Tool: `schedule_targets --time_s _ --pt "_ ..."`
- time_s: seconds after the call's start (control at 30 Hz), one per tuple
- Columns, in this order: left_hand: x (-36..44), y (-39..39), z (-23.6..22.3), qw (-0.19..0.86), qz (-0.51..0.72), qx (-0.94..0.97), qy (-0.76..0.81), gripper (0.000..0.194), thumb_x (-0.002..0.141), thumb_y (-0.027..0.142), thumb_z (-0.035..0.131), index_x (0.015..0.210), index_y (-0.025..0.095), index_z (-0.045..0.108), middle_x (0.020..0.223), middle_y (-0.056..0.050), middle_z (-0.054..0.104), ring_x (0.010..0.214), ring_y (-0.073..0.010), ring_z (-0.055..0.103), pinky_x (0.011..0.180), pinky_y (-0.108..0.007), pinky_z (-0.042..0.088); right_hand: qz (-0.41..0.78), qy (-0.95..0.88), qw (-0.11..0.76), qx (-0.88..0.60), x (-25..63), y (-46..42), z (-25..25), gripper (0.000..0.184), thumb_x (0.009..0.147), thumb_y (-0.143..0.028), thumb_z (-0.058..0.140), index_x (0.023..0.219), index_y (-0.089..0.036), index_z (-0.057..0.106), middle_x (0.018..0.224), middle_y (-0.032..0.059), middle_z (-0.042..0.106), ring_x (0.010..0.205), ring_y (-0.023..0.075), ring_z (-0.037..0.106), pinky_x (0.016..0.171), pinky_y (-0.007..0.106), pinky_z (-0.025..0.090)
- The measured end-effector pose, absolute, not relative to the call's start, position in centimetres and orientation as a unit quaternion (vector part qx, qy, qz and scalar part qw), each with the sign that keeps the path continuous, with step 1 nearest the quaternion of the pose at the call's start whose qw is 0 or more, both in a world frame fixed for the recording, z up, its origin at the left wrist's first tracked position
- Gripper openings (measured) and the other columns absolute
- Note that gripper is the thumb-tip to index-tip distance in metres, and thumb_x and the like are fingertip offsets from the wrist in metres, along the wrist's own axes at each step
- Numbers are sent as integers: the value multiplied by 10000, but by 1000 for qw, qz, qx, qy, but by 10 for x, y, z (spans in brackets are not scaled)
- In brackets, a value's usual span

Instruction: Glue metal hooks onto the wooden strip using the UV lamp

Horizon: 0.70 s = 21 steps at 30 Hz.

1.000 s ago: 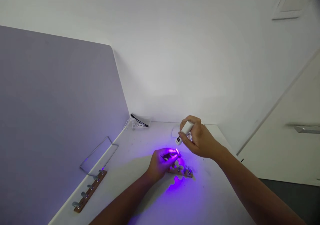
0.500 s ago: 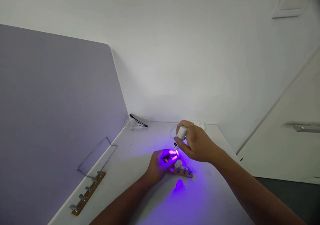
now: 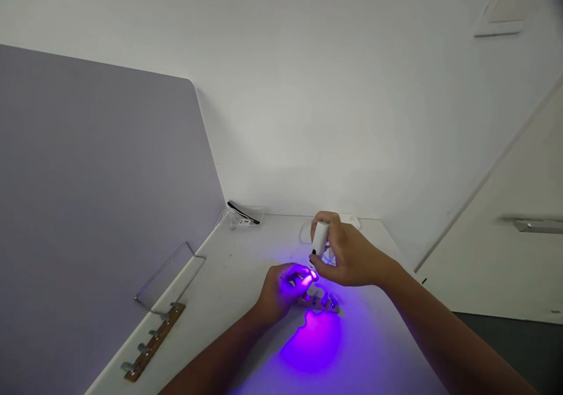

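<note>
My right hand (image 3: 347,253) grips a small white UV torch (image 3: 319,241), pointed almost straight down, its violet beam falling on my left fingertips and the white table (image 3: 246,266). My left hand (image 3: 281,289) is curled, pinching something small I cannot make out at its lit fingertips, just above a wooden hook rack (image 3: 323,302) with metal hooks lying flat on the table. A violet patch of light (image 3: 312,342) spreads on the table in front of the rack.
A second wooden hook rack (image 3: 152,341) lies near the table's left edge, beside a bent wire frame (image 3: 169,278). A grey partition (image 3: 97,219) stands on the left. A black-and-white item with a cable (image 3: 243,215) lies at the back. A white door with a handle (image 3: 534,226) is on the right.
My right hand has tilted the torch from slanted to nearly upright and brought it closer to my left fingertips. The violet patch on the table has grown and shifted toward me.
</note>
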<state>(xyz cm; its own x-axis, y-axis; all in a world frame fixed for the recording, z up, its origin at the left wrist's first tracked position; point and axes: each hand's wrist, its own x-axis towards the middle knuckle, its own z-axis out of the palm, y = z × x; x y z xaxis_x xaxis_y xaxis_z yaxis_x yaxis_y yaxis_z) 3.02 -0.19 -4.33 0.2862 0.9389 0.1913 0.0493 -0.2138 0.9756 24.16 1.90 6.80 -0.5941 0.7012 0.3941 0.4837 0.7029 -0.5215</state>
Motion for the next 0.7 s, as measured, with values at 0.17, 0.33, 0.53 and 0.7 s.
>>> schedule_targets --time_s 0.17,0.33,0.53,0.7 --pt "29 0 -46 438 439 669 409 200 890 333 747 948 153 811 789 -46 772 589 -131 690 552 -200 547 239 -833 356 -351 250 32 63 576 817 -147 652 1237 -276 281 850 -52 610 628 148 614 559 271 468" --pt "27 2 -48 461 432 657 411 286 869 413 765 896 129 786 666 -28 706 525 -136 669 492 -211 557 294 -804 375 -356 262 48 53 556 866 -175 620 1262 -304 251 1066 17 604 639 139 636 534 271 521" --pt "23 3 -50 433 426 683 406 266 882 398 754 889 134 778 702 -33 719 544 -136 690 520 -206 546 318 -809 350 -350 266 50 56 514 932 -221 602 1287 -297 239 1033 28 614 788 197 689 622 321 588" --pt "24 3 -50 438 419 684 406 272 895 410 735 895 138 752 720 -44 728 554 -153 698 531 -228 556 319 -815 341 -342 263 46 57 518 926 -192 595 1293 -298 244 1046 24 597 726 168 664 553 277 551"
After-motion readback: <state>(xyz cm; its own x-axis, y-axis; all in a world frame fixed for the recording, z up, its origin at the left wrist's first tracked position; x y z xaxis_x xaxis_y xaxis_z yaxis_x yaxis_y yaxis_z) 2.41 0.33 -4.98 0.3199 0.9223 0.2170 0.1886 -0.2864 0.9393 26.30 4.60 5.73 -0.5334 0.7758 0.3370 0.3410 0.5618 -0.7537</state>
